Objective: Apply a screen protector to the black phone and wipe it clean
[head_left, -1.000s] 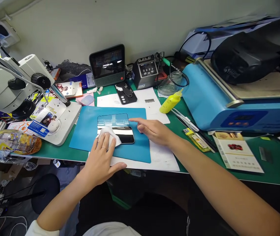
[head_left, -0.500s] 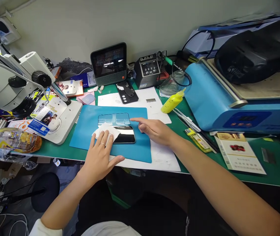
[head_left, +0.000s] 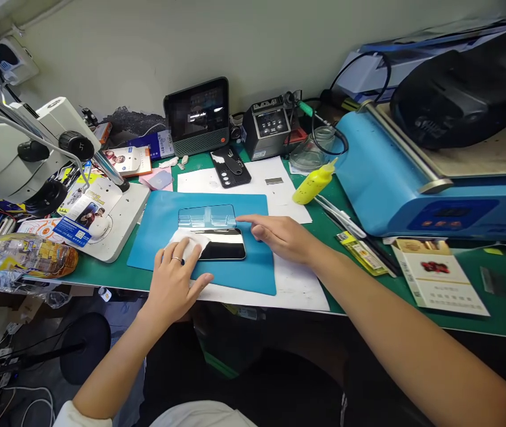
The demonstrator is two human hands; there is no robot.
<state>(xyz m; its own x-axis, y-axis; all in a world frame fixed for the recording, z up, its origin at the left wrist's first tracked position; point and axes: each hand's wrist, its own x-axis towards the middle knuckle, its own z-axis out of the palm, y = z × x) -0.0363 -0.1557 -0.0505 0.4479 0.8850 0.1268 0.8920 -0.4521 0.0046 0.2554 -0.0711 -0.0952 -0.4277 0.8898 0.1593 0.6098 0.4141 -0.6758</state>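
A phone with a dark, glossy screen lies flat on a blue mat. Just beyond it, along its far edge, is a clear glass screen protector with a dark border. My left hand presses a white wipe onto the left part of the phone, fingers bent over it and thumb held apart. With its index finger stretched out, my right hand touches the right edge of the screen protector; its other fingers are curled, with nothing visible in them.
A black phone case lies behind the mat on white paper. Left stand a microscope and a drink bottle. A yellow squeeze bottle, tweezers and a blue machine are at the right, a soldering station at the back.
My left hand has drawn back slightly to the left with the wipe, its fingers more bent, uncovering more of the phone's screen. The right hand stays at the screen protector's edge.
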